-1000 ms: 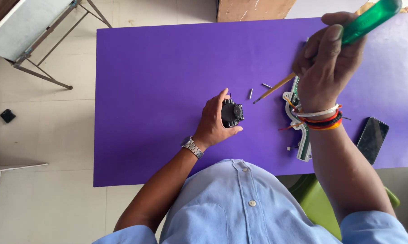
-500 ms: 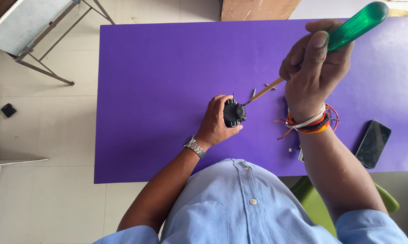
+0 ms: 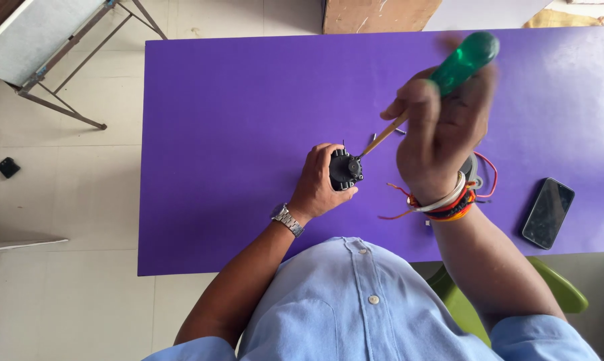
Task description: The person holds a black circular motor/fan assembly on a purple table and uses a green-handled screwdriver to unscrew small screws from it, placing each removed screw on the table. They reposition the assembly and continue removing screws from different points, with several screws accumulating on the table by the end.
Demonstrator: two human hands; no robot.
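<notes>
Seen from the head camera, the left hand (image 3: 319, 184) is gripping a small black motor (image 3: 345, 170) standing on the purple table (image 3: 235, 120), a little right of the table's middle, with fingers wrapping its left side. The right hand (image 3: 442, 134) is closing around the green handle of a screwdriver (image 3: 449, 73) and holding it tilted, with the shaft sloping down to the left and the tip touching the motor's top right edge.

No labels or signs are showing. A brown box (image 3: 381, 15) is sitting at the table's far edge, near the middle. A pale panel on a metal frame (image 3: 48, 40) is standing on the tiled floor off the far left corner.

The left half of the table is lying bare up to its left edge. The near edge is running just in front of the person's blue shirt (image 3: 355, 307).

A dark phone (image 3: 548, 212) is lying near the right side, well apart from the motor. Red wires (image 3: 489, 174) and a grey part are lying partly hidden behind the right wrist. A small screw (image 3: 400, 132) is lying just beyond the shaft. A green chair (image 3: 562, 294) is showing under the right arm.
</notes>
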